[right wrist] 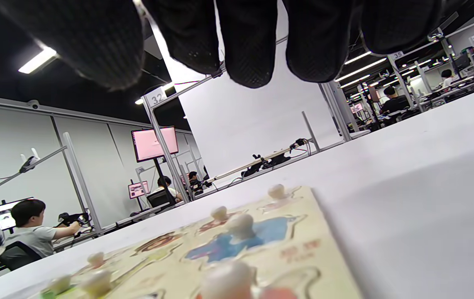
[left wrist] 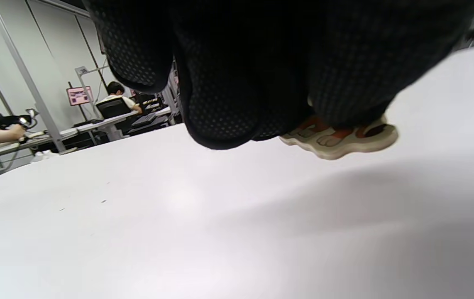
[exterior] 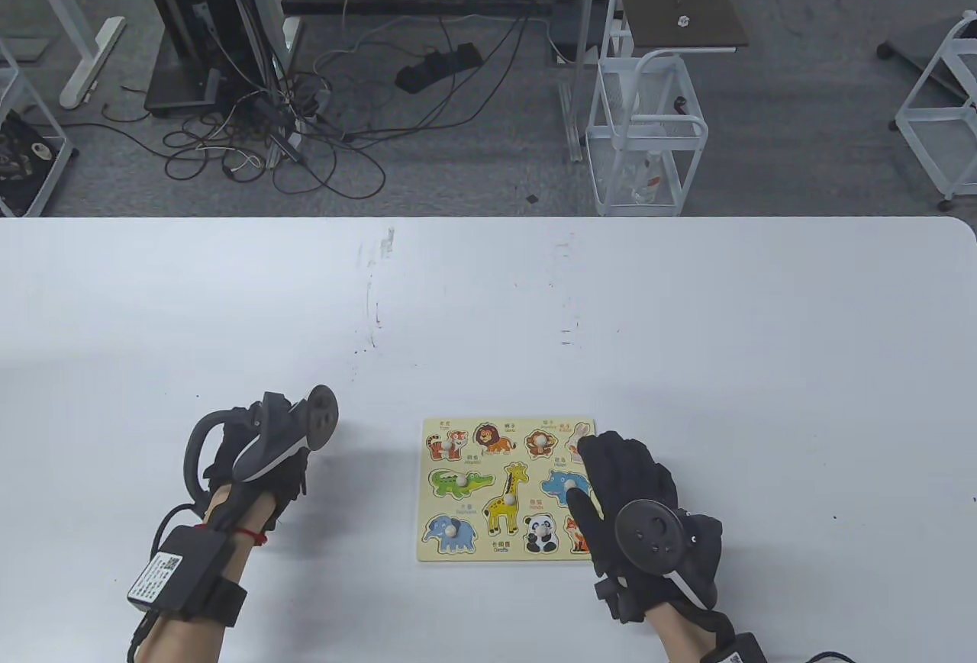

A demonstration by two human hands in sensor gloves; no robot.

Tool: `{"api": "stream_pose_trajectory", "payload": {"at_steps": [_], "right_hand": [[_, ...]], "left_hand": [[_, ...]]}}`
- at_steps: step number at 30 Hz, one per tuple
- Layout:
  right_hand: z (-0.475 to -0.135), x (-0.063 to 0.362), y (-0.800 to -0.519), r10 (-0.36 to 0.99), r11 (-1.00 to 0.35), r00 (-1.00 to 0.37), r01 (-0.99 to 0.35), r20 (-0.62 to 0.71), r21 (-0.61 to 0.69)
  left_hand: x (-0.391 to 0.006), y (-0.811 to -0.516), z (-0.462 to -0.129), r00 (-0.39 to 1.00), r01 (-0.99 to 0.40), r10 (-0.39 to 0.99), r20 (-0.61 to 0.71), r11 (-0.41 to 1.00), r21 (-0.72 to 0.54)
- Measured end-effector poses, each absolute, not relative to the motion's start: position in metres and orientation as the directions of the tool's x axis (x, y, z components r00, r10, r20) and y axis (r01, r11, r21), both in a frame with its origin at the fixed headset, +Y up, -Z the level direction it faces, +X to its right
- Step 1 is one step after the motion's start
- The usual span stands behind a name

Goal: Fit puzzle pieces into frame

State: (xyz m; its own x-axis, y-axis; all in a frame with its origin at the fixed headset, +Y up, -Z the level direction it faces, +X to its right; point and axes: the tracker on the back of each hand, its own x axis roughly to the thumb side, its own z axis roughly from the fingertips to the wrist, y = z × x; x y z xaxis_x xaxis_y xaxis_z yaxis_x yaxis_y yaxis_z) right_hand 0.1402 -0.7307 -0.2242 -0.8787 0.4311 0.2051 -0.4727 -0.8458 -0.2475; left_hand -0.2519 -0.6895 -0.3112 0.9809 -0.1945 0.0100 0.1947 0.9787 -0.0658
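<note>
The wooden puzzle frame (exterior: 458,558) lies flat near the table's front, with animal pieces such as the giraffe (exterior: 510,499) and blue hippo (exterior: 561,486) seated in it. My right hand (exterior: 611,465) hovers over the frame's right side with straight fingers. In the right wrist view its fingertips (right wrist: 249,54) hang clear above the frame (right wrist: 303,249), holding nothing. My left hand (exterior: 282,476) is left of the frame. In the left wrist view its curled fingers (left wrist: 237,83) grip a flat piece with orange-red print (left wrist: 345,143) just above the table. The table view hides that piece.
The white table (exterior: 687,327) spreads wide beyond the frame. Past its far edge lie floor cables (exterior: 305,136) and a white wire cart (exterior: 645,136). Other people work at distant benches (right wrist: 33,232).
</note>
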Motion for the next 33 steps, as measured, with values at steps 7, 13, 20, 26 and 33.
{"api": "stream_pose_trajectory", "payload": {"at_steps": [7, 13, 20, 26, 33], "right_hand": [[-0.216, 0.132, -0.724, 0.462, -0.801, -0.84, -0.533, 0.285, -0.273], [-0.208, 0.117, -0.719, 0.479, -0.773, -0.797, -0.581, 0.367, -0.253], [-0.197, 0.108, -0.713, 0.492, -0.75, -0.749, -0.624, 0.444, -0.221], [-0.195, 0.106, -0.713, 0.492, -0.745, -0.752, -0.624, 0.438, -0.236], [-0.197, 0.108, -0.716, 0.574, -0.682, -0.696, -0.698, 0.432, -0.218]], "left_hand": [[-0.2, -0.657, -0.272, 0.988, -0.025, 0.012, 0.155, 0.996, 0.082], [-0.154, -0.655, -0.25, 0.924, -0.298, 0.265, 0.274, 0.951, 0.085], [-0.118, -0.68, -0.25, 0.773, -0.563, 0.551, 0.315, 0.824, -0.062], [-0.106, -0.705, -0.246, 0.628, -0.709, 0.717, 0.302, 0.687, -0.16], [-0.1, -0.713, -0.24, 0.655, -0.684, 0.677, 0.335, 0.72, -0.117]]}}
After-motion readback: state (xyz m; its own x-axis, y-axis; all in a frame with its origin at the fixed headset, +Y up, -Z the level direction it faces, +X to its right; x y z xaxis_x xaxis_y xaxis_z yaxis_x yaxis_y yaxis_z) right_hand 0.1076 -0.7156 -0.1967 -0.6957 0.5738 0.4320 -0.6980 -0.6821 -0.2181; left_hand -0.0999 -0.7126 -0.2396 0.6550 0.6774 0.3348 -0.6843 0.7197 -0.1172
